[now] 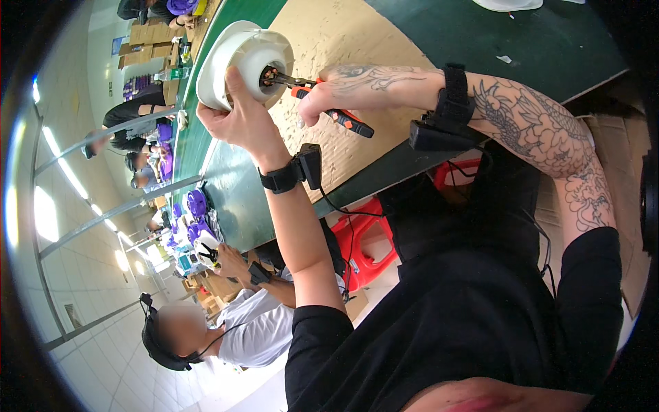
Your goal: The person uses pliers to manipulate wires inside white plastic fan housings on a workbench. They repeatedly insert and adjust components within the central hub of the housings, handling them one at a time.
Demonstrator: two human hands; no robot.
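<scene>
A white round plastic housing is held up over the table by my left hand, with the thumb and fingers wrapped round its rim. Its central hole faces right, and small copper-coloured parts show inside. My right hand is closed round pliers with orange and black handles. The plier jaws reach into the hole, at the copper-coloured parts; their exact grip is too small to make out.
Brown cardboard lies on the green table under my hands. A white plastic piece is at the far edge. Below the table stands a red stool. At left a co-worker in a grey shirt works near purple-and-white parts.
</scene>
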